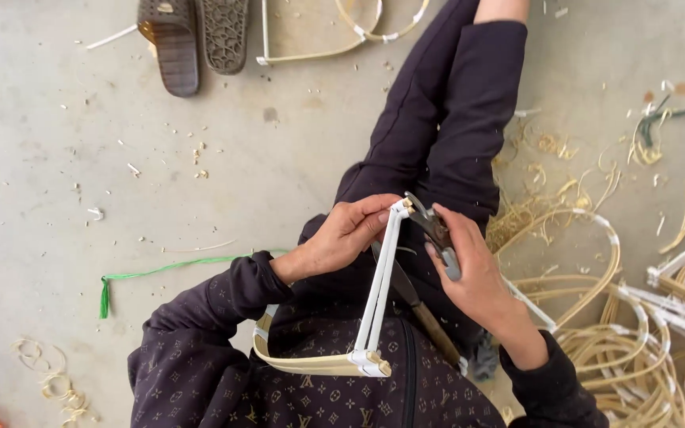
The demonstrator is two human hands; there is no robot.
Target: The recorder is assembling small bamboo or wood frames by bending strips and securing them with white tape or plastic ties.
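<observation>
Concrete floor [81, 119]; above lap, left hand [342, 238] pinching white-wrapped cane frame [378, 293] top, right hand [469, 265] clenched on pliers [434, 230] there.

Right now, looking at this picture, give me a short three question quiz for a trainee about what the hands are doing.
1. True or false: the left hand steadies the top of the white strips.
2. What does the right hand hold? A) pliers B) a sandal C) green string
3. Fill in: the pliers meet the strips at their ____ end.

Key: 1 true. 2 A. 3 top, at the bound joint away from the person's body.
</observation>
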